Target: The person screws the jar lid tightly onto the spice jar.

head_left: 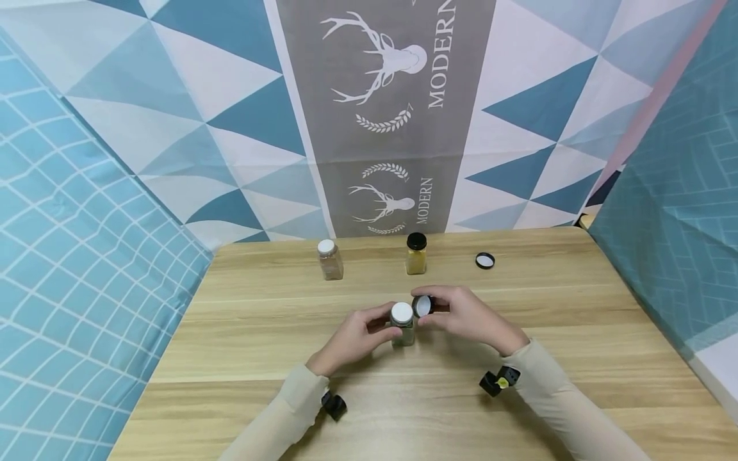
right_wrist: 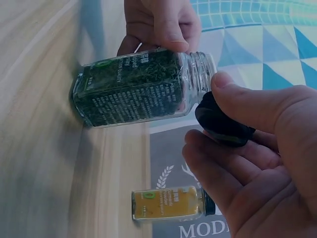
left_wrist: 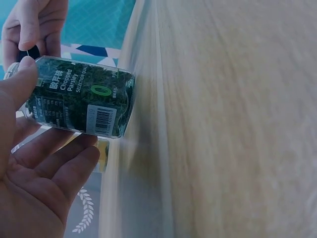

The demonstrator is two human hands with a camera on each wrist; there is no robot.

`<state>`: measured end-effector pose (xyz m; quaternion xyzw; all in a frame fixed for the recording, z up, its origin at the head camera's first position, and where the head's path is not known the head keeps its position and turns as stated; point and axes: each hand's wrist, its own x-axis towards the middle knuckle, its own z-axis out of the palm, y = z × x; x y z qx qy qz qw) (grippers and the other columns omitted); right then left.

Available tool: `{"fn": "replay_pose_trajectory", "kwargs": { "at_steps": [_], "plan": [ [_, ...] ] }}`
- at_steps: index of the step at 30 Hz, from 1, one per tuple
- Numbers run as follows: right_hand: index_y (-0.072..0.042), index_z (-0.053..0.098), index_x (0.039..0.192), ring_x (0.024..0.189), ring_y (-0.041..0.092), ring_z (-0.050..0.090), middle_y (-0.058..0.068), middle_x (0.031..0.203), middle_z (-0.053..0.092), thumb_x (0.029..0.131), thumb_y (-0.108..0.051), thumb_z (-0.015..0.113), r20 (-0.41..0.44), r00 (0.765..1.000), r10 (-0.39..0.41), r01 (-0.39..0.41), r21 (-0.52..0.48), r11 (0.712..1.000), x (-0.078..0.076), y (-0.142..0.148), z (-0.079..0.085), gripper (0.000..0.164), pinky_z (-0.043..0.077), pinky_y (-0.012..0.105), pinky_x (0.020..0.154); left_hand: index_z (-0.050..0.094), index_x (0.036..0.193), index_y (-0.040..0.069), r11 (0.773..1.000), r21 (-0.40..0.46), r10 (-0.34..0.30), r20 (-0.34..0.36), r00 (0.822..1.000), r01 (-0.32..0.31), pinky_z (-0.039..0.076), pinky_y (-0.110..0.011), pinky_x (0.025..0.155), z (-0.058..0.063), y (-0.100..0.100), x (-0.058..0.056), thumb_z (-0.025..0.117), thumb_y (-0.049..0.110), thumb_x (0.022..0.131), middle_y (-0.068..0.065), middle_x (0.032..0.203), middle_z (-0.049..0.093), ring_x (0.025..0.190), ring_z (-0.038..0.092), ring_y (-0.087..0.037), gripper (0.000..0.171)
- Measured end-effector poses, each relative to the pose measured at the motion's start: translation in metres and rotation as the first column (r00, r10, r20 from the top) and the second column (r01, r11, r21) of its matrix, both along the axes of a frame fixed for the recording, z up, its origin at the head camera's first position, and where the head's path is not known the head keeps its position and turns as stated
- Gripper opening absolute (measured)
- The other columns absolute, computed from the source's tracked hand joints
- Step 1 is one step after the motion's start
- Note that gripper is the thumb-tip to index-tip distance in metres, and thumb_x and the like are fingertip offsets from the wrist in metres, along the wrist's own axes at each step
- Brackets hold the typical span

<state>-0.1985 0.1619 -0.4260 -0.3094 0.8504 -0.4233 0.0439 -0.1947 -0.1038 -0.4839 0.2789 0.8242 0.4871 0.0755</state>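
My left hand (head_left: 359, 336) grips a square glass jar of chopped parsley (head_left: 405, 337), thumb on one side and fingers on the other. The jar stands upright on the table, its round top white in the head view; its label shows in the left wrist view. Just right of its neck, my right hand (head_left: 467, 315) pinches a black cap (head_left: 423, 307) between thumb and fingers. That cap is tilted, its white inside visible from above. In the right wrist view the cap (right_wrist: 223, 121) is off the jar, close beside the threaded neck.
Behind the hands stand a yellow turmeric powder jar (head_left: 416, 260) with a black cap and, to the left, a white-topped jar (head_left: 331, 266) with brownish contents. Another black cap (head_left: 485, 260) lies inside-up at the back right of the wooden table (head_left: 242, 320). Patterned cloth hangs behind.
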Motion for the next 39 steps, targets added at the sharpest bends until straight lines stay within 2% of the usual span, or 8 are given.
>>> {"fn": "replay_pose_trajectory", "kwargs": {
  "at_steps": [6, 12, 19, 28, 33, 39],
  "plan": [
    [-0.009, 0.066, 0.134, 0.108, 0.018, 0.072, 0.011, 0.128, 0.071, 0.089, -0.016, 0.082, -0.003, 1.000, 0.010, -0.010, -0.026, 1.000, 0.001, -0.002, 0.004, 0.048, 0.062, 0.029, 0.091, 0.055, 0.148, 0.011, 1.000, 0.006, -0.009, 0.015, 1.000, 0.009, 0.057, -0.028, 0.101, 0.000, 0.001, 0.000, 0.073, 0.041, 0.095, -0.007, 0.148, 0.059, 0.125, 0.065, -0.017, 0.064],
    [-0.012, 0.066, 0.133, 0.109, 0.019, 0.072, 0.008, 0.130, 0.071, 0.088, -0.013, 0.082, 0.020, 1.000, 0.019, -0.018, -0.051, 0.999, 0.003, -0.005, 0.007, 0.048, 0.061, 0.030, 0.092, 0.055, 0.149, 0.011, 1.000, 0.003, -0.007, 0.019, 1.000, 0.007, 0.057, -0.029, 0.101, -0.001, 0.000, 0.000, 0.073, 0.041, 0.095, -0.007, 0.148, 0.059, 0.125, 0.066, -0.017, 0.064],
    [-0.010, 0.066, 0.134, 0.114, 0.022, 0.070, 0.010, 0.130, 0.071, 0.089, -0.014, 0.082, 0.014, 0.999, 0.038, -0.037, -0.067, 0.997, 0.004, -0.012, 0.010, 0.048, 0.060, 0.033, 0.097, 0.055, 0.149, 0.011, 1.000, -0.013, -0.012, -0.010, 1.000, 0.012, 0.057, -0.028, 0.102, 0.001, -0.002, 0.000, 0.072, 0.040, 0.096, -0.006, 0.146, 0.061, 0.126, 0.065, -0.017, 0.062],
    [-0.007, 0.065, 0.135, 0.121, 0.024, 0.067, 0.013, 0.132, 0.069, 0.090, -0.010, 0.081, 0.089, 0.993, 0.079, -0.066, -0.140, 0.988, 0.004, -0.024, 0.007, 0.048, 0.056, 0.029, 0.103, 0.055, 0.149, 0.015, 1.000, 0.003, -0.018, -0.002, 1.000, 0.018, 0.057, -0.026, 0.101, 0.000, -0.001, -0.001, 0.073, 0.038, 0.096, -0.004, 0.146, 0.061, 0.124, 0.066, -0.014, 0.061],
    [-0.009, 0.065, 0.133, 0.122, 0.023, 0.067, 0.010, 0.130, 0.070, 0.090, -0.010, 0.080, 0.081, 0.993, 0.080, -0.069, -0.130, 0.989, 0.003, -0.028, 0.005, 0.046, 0.055, 0.031, 0.106, 0.055, 0.149, 0.015, 1.000, 0.017, -0.020, 0.002, 1.000, 0.020, 0.057, -0.027, 0.101, 0.000, 0.000, -0.001, 0.073, 0.038, 0.096, -0.003, 0.145, 0.062, 0.124, 0.065, -0.013, 0.061],
    [-0.009, 0.068, 0.126, 0.129, 0.028, 0.064, 0.013, 0.136, 0.068, 0.091, -0.012, 0.079, 0.045, 0.995, 0.084, -0.079, -0.112, 0.991, 0.004, -0.031, 0.005, 0.038, 0.053, 0.035, 0.108, 0.054, 0.150, 0.013, 1.000, 0.025, -0.014, -0.001, 1.000, 0.014, 0.058, -0.026, 0.100, -0.001, -0.001, 0.000, 0.073, 0.039, 0.096, -0.003, 0.142, 0.063, 0.122, 0.066, -0.011, 0.062]
  ]
}}
